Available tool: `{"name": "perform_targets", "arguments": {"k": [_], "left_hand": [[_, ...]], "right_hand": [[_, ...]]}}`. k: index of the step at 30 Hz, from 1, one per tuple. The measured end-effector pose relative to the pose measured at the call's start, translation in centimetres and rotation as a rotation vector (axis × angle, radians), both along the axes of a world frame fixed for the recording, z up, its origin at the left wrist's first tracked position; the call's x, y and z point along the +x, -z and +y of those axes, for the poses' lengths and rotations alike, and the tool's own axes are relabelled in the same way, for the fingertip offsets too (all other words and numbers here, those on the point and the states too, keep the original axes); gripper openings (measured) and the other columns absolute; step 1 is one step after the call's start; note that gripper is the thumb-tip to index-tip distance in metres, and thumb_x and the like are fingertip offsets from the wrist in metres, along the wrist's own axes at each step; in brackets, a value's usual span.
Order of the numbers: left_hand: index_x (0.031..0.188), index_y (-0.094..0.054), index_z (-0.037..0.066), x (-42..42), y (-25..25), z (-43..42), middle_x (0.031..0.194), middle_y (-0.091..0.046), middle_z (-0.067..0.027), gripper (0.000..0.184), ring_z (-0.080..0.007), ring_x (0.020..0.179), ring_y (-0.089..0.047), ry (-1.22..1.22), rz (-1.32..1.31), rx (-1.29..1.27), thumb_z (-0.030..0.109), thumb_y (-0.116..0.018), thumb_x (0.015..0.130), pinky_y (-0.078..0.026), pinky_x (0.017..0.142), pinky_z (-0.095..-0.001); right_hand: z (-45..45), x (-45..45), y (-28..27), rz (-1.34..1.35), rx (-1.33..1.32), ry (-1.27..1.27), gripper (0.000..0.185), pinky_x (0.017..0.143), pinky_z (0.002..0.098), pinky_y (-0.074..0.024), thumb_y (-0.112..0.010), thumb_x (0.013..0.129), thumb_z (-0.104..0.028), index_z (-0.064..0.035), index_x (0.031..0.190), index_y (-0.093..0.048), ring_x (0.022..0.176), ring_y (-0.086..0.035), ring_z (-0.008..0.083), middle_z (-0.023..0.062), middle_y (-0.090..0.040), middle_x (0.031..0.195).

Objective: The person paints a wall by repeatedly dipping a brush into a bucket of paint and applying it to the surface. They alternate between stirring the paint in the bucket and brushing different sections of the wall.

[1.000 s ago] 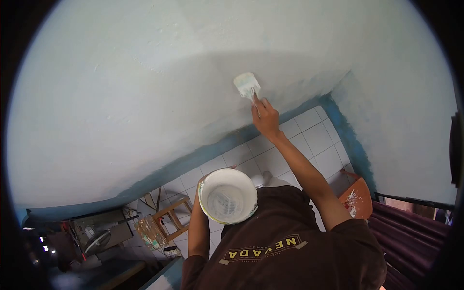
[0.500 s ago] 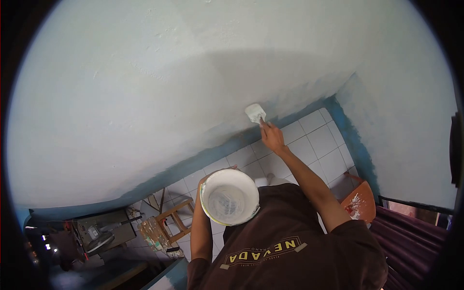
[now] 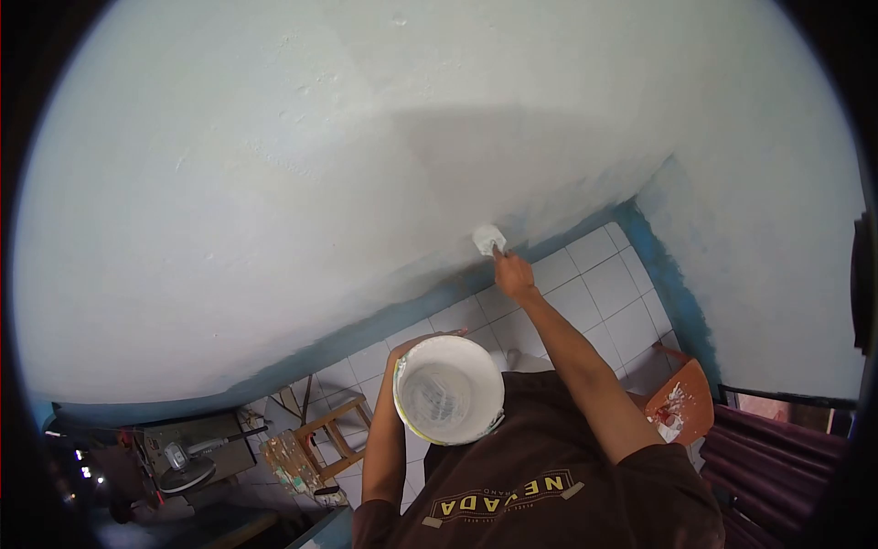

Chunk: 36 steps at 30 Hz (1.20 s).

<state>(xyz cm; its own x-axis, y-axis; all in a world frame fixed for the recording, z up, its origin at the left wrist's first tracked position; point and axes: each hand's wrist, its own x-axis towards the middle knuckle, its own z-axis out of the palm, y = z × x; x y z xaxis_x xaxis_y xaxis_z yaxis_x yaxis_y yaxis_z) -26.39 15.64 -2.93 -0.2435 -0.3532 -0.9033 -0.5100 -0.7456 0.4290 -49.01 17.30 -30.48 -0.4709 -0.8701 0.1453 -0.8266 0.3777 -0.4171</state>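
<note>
My right hand (image 3: 514, 274) is closed round the handle of a white-coated paint brush (image 3: 489, 240), whose head lies against the pale wall (image 3: 302, 201), just above its blue lower band (image 3: 402, 318). Against my body, my left hand (image 3: 425, 339) is wrapped round the side of a white bucket (image 3: 448, 389); most of its fingers are hidden behind the bucket. Whitish residue coats the inside of the bucket.
A paint-spattered wooden stepladder (image 3: 315, 439) stands at the lower left, near a fan-like device (image 3: 187, 467). At the right are an orange chair (image 3: 686, 403) with white stains and a dark purple curtain (image 3: 768, 457). White floor tiles (image 3: 585, 302) run along the wall.
The brush in my right hand has moved down the wall towards the blue band. The bucket in my left hand sits slightly lower and further right in view.
</note>
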Motion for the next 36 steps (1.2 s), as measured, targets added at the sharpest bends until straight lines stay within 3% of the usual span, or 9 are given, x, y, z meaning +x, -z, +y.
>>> {"name": "perform_targets", "arguments": {"k": [5, 7, 11, 16, 21, 26, 32, 34, 36], "left_hand": [[0.121, -0.074, 0.004, 3.1, 2.8, 0.5, 0.096, -0.076, -0.0081, 0.027, -0.0132, 0.069, -0.069, -0.002, 0.384, -0.230, 0.005, -0.068, 0.094, -0.059, 0.069, -0.0291], [0.116, -0.075, 0.004, 3.4, 4.3, -0.8, 0.096, -0.076, -0.0081, 0.024, -0.0133, 0.070, -0.069, -0.162, 0.176, 0.201, 0.007, -0.069, 0.094, -0.059, 0.069, -0.0291], [0.117, -0.075, 0.004, 0.7, 0.5, -0.4, 0.096, -0.076, -0.0079, 0.024, -0.0129, 0.073, -0.069, -0.039, -0.092, 0.153, 0.006, -0.067, 0.094, -0.059, 0.071, -0.0285], [0.117, -0.074, -0.001, 2.3, 0.4, 1.7, 0.107, -0.076, -0.0105, 0.026, -0.0157, 0.081, -0.072, 0.090, 0.162, -0.234, 0.002, -0.066, 0.092, -0.058, 0.074, -0.0265], [0.117, -0.072, -0.005, 2.1, 1.6, 1.4, 0.113, -0.075, -0.0135, 0.028, -0.0180, 0.086, -0.073, -0.032, 0.100, -0.093, 0.002, -0.066, 0.091, -0.060, 0.076, -0.0290], [0.120, -0.068, -0.009, 4.8, 4.0, 0.7, 0.118, -0.072, -0.0179, 0.031, -0.0213, 0.092, -0.073, -0.214, 0.217, -0.001, 0.004, -0.063, 0.093, -0.062, 0.078, -0.0339], [0.121, -0.066, -0.011, 5.6, 5.4, -0.3, 0.124, -0.069, -0.0211, 0.034, -0.0246, 0.094, -0.074, -0.341, 0.373, 0.218, 0.010, -0.061, 0.095, -0.063, 0.079, -0.0365], [0.077, -0.076, 0.005, 3.4, 2.6, 1.1, 0.070, -0.072, -0.0073, 0.030, -0.0158, 0.053, -0.064, -0.227, 0.257, -0.187, 0.032, -0.083, 0.086, -0.055, 0.056, -0.0319], [0.077, -0.076, 0.004, 3.4, 2.7, 0.8, 0.070, -0.072, -0.0071, 0.030, -0.0156, 0.053, -0.064, -0.196, 0.206, -0.207, 0.031, -0.083, 0.086, -0.055, 0.056, -0.0318]], "right_hand": [[2.6, 0.5, -3.6, -0.154, -0.237, -0.024, 0.046, 0.061, 0.0433, -0.0584, -0.063, 0.092, -0.012, -0.0089, 0.138, -0.060, 0.065, -0.069, 0.0337, 0.0180, -0.066, 0.093], [2.7, 0.6, -7.7, -0.109, -0.385, -0.023, 0.044, 0.057, 0.0414, -0.0547, -0.065, 0.092, -0.010, -0.0084, 0.136, -0.061, 0.063, -0.065, 0.0317, 0.0151, -0.064, 0.089], [-1.5, 0.6, -10.5, -0.011, -0.537, 0.028, 0.046, 0.049, 0.0362, -0.0507, -0.070, 0.089, -0.008, -0.0095, 0.135, -0.062, 0.057, -0.060, 0.0265, 0.0093, -0.059, 0.082], [-2.4, 0.3, -2.7, 0.039, -0.319, 0.015, 0.043, 0.055, 0.0406, -0.0551, -0.066, 0.093, -0.012, -0.0105, 0.136, -0.062, 0.062, -0.065, 0.0298, 0.0131, -0.062, 0.085], [-1.4, 0.4, 3.2, -0.071, 0.048, 0.003, 0.042, 0.067, 0.0501, -0.0577, -0.060, 0.097, -0.016, -0.0070, 0.139, -0.058, 0.070, -0.068, 0.0381, 0.0223, -0.067, 0.087], [1.3, 0.2, -1.7, -0.520, -0.143, -0.016, 0.026, 0.066, 0.0481, -0.0517, -0.053, 0.103, -0.021, 0.0031, 0.110, -0.060, 0.070, -0.068, 0.0379, 0.0219, -0.063, 0.068], [-1.0, 0.3, -8.5, -0.818, -0.519, 0.030, 0.033, 0.061, 0.0463, -0.0465, -0.048, 0.107, -0.027, 0.0019, 0.094, -0.056, 0.067, -0.063, 0.0457, 0.0229, -0.061, 0.070], [-2.8, -0.3, -7.5, -0.814, -0.463, 0.028, 0.034, 0.062, 0.0460, -0.0468, -0.048, 0.108, -0.029, 0.0020, 0.096, -0.057, 0.067, -0.063, 0.0438, 0.0233, -0.061, 0.072], [-3.4, 0.2, -4.0, -0.808, -0.409, 0.025, 0.036, 0.062, 0.0458, -0.0471, -0.047, 0.108, -0.030, 0.0022, 0.098, -0.058, 0.068, -0.063, 0.0420, 0.0238, -0.061, 0.073]]}}
